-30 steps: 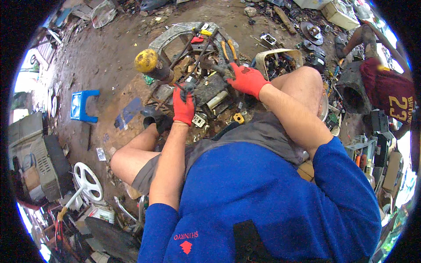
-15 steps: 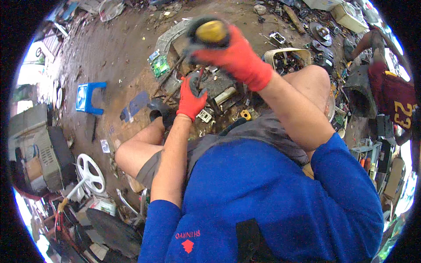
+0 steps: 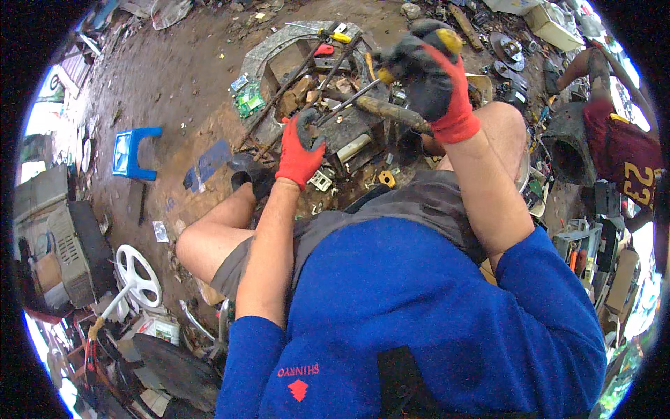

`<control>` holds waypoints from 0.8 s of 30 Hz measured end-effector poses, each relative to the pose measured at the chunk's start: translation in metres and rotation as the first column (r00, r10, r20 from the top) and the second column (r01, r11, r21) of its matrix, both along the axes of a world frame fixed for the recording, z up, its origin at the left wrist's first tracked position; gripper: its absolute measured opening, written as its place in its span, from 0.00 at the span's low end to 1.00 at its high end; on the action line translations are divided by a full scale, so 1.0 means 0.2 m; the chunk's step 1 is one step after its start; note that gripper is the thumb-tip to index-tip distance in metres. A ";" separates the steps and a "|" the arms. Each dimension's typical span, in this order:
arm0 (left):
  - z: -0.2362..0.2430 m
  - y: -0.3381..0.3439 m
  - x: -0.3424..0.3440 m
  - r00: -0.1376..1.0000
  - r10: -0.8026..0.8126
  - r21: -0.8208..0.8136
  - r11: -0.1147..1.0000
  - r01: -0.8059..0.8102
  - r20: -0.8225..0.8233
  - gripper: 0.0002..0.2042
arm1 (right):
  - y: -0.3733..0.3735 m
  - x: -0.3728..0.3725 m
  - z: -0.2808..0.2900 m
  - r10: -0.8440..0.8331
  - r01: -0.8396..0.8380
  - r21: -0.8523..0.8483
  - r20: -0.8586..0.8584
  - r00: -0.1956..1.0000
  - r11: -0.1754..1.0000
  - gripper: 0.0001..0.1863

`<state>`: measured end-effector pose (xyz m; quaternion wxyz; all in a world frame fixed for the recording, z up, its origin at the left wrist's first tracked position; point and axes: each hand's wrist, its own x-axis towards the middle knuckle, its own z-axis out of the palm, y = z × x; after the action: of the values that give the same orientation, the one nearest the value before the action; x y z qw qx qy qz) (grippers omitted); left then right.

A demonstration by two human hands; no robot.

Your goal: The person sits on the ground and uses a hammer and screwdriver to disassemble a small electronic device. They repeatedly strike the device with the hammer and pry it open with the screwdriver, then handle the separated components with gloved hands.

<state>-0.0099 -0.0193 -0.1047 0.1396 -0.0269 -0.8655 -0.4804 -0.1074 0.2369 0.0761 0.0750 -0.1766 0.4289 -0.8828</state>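
Observation:
My right hand (image 3: 440,91), in a red glove with black palm and fingers, is raised and closed around the yellow-and-black handle of a screwdriver (image 3: 360,93). Its long shaft slants down and left toward my left hand (image 3: 301,148). That hand wears a matching glove and stays low against a metal work block (image 3: 349,133); its thumb and fingers are apart in a curve, with nothing visible between them. The screwdriver's tip is close to those fingers. Dark metal bars (image 3: 283,91) lean across the block. A pale cylinder (image 3: 352,149) lies on its near side.
A curved grey slab (image 3: 269,52) surrounds the work spot, with a green circuit board (image 3: 249,103) at its left. Another yellow-handled screwdriver (image 3: 340,37) lies across it. A blue stool (image 3: 135,153) stands left; a bin (image 3: 480,87) is behind my right knee. A person in maroon (image 3: 621,150) is far right.
My right hand has swung right, away from my left hand, carrying the screwdriver and uncovering its shaft and the slab. My left hand has stayed nearly in place.

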 end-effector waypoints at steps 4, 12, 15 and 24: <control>0.09 0.04 -0.01 0.998 -0.029 -0.024 0.999 0.028 -0.062 0.27 | -0.05 0.06 0.07 -0.019 0.026 0.197 -0.040 0.999 0.980 0.17; 0.14 0.04 0.02 1.000 0.023 -0.073 0.997 -0.023 -0.001 0.32 | -0.12 0.08 0.01 -0.101 0.121 0.437 -0.070 0.992 0.891 0.22; 0.15 0.04 0.02 0.999 0.015 -0.095 0.995 -0.011 0.039 0.32 | -0.17 0.11 0.04 -0.092 0.102 0.398 -0.044 0.995 0.912 0.24; 0.15 0.06 0.03 0.998 0.054 -0.169 0.984 -0.051 0.012 0.32 | -0.28 0.10 0.15 0.124 -0.031 0.303 -0.292 0.948 0.952 0.26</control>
<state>-0.0041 -0.0083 -0.0742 0.1426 -0.0118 -0.9045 -0.4017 -0.0870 0.1814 0.1064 0.0678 -0.3159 0.5546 -0.7668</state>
